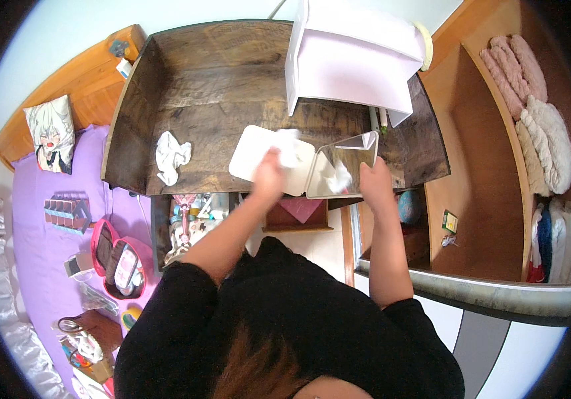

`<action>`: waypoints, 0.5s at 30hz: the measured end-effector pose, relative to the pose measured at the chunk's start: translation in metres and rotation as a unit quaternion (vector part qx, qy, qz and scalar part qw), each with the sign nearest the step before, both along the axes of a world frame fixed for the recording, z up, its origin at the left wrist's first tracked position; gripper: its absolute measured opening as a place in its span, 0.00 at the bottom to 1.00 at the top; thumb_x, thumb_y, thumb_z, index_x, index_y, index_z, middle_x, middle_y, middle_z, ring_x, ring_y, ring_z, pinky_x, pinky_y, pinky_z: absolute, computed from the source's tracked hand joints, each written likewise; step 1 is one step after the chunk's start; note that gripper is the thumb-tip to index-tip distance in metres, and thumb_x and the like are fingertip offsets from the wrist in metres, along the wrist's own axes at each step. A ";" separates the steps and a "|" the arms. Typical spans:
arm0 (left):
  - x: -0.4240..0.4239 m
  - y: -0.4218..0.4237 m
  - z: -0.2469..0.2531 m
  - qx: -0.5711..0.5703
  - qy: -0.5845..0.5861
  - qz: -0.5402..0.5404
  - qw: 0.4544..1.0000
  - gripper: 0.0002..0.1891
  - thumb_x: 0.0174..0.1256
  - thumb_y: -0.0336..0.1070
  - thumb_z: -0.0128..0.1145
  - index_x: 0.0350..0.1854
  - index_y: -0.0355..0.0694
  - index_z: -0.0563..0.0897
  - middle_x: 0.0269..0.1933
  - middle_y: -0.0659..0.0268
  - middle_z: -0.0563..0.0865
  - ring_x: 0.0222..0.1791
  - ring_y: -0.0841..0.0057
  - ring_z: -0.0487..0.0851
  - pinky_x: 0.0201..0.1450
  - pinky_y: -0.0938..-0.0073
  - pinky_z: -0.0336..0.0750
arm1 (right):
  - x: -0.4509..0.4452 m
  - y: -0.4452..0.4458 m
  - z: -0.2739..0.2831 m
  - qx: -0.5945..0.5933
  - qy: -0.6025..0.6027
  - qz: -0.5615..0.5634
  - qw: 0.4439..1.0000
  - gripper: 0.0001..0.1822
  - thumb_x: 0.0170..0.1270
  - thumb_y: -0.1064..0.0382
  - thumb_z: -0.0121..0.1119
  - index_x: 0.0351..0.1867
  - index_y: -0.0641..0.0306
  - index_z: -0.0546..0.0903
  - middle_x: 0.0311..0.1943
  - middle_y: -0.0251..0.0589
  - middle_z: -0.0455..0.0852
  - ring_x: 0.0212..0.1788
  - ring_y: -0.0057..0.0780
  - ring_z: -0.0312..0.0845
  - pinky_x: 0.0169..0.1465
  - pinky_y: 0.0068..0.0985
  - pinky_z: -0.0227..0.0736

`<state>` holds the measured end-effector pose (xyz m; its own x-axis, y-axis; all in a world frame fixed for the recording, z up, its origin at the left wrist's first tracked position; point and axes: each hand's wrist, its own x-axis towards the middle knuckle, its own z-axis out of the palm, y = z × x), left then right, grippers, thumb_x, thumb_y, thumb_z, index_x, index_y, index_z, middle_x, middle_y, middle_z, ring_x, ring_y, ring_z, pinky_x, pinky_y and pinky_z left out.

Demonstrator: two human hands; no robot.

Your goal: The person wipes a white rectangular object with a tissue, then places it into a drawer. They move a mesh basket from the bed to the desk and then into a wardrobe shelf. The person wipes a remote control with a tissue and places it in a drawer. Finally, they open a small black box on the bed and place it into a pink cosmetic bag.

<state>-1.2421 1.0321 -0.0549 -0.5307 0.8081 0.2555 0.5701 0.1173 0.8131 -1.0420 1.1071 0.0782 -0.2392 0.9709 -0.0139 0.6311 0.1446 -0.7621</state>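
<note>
A folding mirror lies opened out at the front of the dark wooden desk, with a white backing panel (248,149) at left and a mirror pane (325,172) at right. My left hand (269,172) holds a white tissue (289,152), blurred, over the white panel. My right hand (376,182) grips the right edge of the mirror pane. The pane reflects something white and the shelf. A crumpled white cloth or tissue (171,157) lies on the desk, left of the mirror.
A white desktop shelf (355,65) stands at the desk's back right. Below the desk's front edge, a drawer (162,234) of small items is pulled out. The purple bed (31,209) at left bears a pink heart-shaped case (101,249). An open wooden wardrobe (480,174) stands at right.
</note>
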 end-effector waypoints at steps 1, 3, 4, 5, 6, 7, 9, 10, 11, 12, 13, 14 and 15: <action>0.025 0.009 -0.003 0.021 -0.023 -0.093 0.995 0.17 0.63 0.26 0.37 0.53 0.30 0.72 0.55 0.46 0.74 0.57 0.55 0.71 0.62 0.66 0.62 | -0.006 -0.003 0.002 0.001 -0.043 -0.019 0.999 0.14 0.59 0.64 0.48 0.38 0.76 0.71 0.31 0.64 0.79 0.38 0.58 0.76 0.42 0.43 0.70; 0.062 0.025 -0.013 0.047 -0.092 -0.242 0.965 0.19 0.67 0.33 0.39 0.58 0.31 0.68 0.62 0.51 0.69 0.63 0.58 0.64 0.66 0.68 0.56 | -0.015 -0.007 0.005 0.074 -0.117 -0.002 0.990 0.13 0.59 0.65 0.47 0.37 0.77 0.70 0.31 0.67 0.78 0.39 0.61 0.75 0.43 0.44 0.69; 0.060 0.032 -0.019 -0.003 0.028 -0.225 0.974 0.19 0.66 0.33 0.39 0.58 0.32 0.69 0.62 0.52 0.68 0.63 0.59 0.65 0.67 0.68 0.56 | -0.014 -0.008 0.007 0.072 -0.103 -0.013 0.992 0.13 0.58 0.65 0.47 0.36 0.78 0.70 0.31 0.67 0.78 0.39 0.61 0.74 0.43 0.45 0.68; 0.050 0.038 -0.026 -0.081 0.173 -0.222 0.956 0.20 0.65 0.32 0.39 0.58 0.32 0.69 0.63 0.53 0.68 0.63 0.60 0.65 0.67 0.68 0.56 | -0.011 -0.009 0.008 0.076 -0.101 -0.005 0.992 0.13 0.58 0.65 0.47 0.36 0.78 0.70 0.31 0.67 0.78 0.39 0.61 0.74 0.43 0.45 0.68; 0.030 0.042 -0.032 -0.068 0.204 -0.216 0.952 0.20 0.64 0.32 0.40 0.58 0.33 0.69 0.63 0.52 0.68 0.63 0.61 0.65 0.67 0.68 0.56 | -0.006 -0.008 0.009 0.082 -0.102 0.002 0.991 0.13 0.58 0.65 0.47 0.36 0.78 0.70 0.31 0.66 0.78 0.38 0.61 0.74 0.43 0.45 0.68; 0.006 0.048 -0.037 -0.114 0.222 -0.206 0.946 0.20 0.63 0.31 0.40 0.57 0.33 0.70 0.63 0.52 0.68 0.63 0.62 0.66 0.68 0.68 0.57 | -0.001 -0.008 0.009 0.089 -0.102 0.008 0.991 0.13 0.58 0.64 0.48 0.36 0.78 0.70 0.31 0.66 0.78 0.38 0.61 0.74 0.43 0.45 0.68; -0.046 0.058 -0.045 -0.129 0.301 -0.156 0.932 0.20 0.61 0.30 0.40 0.56 0.30 0.70 0.62 0.50 0.69 0.63 0.61 0.66 0.68 0.68 0.57 | 0.008 -0.008 0.007 0.084 -0.107 -0.019 0.991 0.14 0.58 0.64 0.48 0.36 0.77 0.70 0.32 0.66 0.78 0.38 0.61 0.74 0.43 0.45 0.68; -0.065 0.056 -0.048 -0.164 0.342 -0.125 0.917 0.20 0.61 0.29 0.40 0.56 0.28 0.70 0.61 0.49 0.70 0.62 0.61 0.67 0.67 0.68 0.58 | 0.011 -0.009 0.006 0.081 -0.108 -0.031 0.990 0.14 0.58 0.64 0.48 0.37 0.77 0.70 0.32 0.66 0.78 0.38 0.60 0.74 0.43 0.45 0.68; -0.074 0.056 -0.049 -0.151 0.390 -0.081 0.905 0.20 0.61 0.29 0.40 0.55 0.27 0.70 0.59 0.48 0.71 0.61 0.61 0.67 0.67 0.68 0.58 | 0.013 -0.008 0.005 0.084 -0.099 -0.035 0.991 0.14 0.58 0.64 0.48 0.36 0.77 0.70 0.32 0.66 0.78 0.38 0.60 0.74 0.43 0.45 0.68; -0.074 0.055 -0.049 -0.140 0.379 -0.055 0.913 0.20 0.61 0.29 0.41 0.54 0.27 0.70 0.58 0.48 0.72 0.60 0.60 0.68 0.66 0.68 0.59 | 0.013 -0.007 0.003 0.088 -0.088 -0.039 0.991 0.14 0.58 0.64 0.49 0.36 0.77 0.71 0.32 0.65 0.78 0.38 0.60 0.74 0.43 0.45 0.68; -0.064 0.052 -0.048 -0.120 0.377 -0.009 0.918 0.20 0.61 0.29 0.41 0.54 0.26 0.70 0.57 0.48 0.74 0.59 0.60 0.69 0.65 0.67 0.61 | 0.013 -0.006 0.002 0.091 -0.076 -0.044 0.992 0.13 0.58 0.64 0.49 0.36 0.77 0.71 0.32 0.65 0.78 0.39 0.60 0.74 0.43 0.45 0.68; -0.053 0.046 -0.046 -0.099 0.375 0.037 0.921 0.20 0.60 0.29 0.41 0.54 0.26 0.70 0.55 0.49 0.75 0.58 0.60 0.71 0.64 0.67 0.62 | 0.011 -0.004 0.001 0.088 -0.096 -0.045 0.990 0.13 0.58 0.64 0.49 0.36 0.77 0.71 0.32 0.65 0.78 0.38 0.60 0.74 0.43 0.45 0.68; -0.031 0.047 -0.044 -0.164 0.229 -0.019 0.959 0.19 0.61 0.30 0.41 0.54 0.27 0.71 0.51 0.48 0.77 0.55 0.58 0.73 0.61 0.65 0.65 | 0.009 -0.004 -0.001 0.083 -0.117 -0.043 0.989 0.13 0.58 0.64 0.49 0.36 0.77 0.71 0.32 0.65 0.78 0.38 0.60 0.74 0.43 0.45 0.68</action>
<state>-1.2729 1.0790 -0.0988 -0.3928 0.9010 0.1842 0.8673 0.2963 0.4001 -1.0333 1.1031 0.0773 -0.1650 0.9810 0.1017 0.8025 0.1935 -0.5643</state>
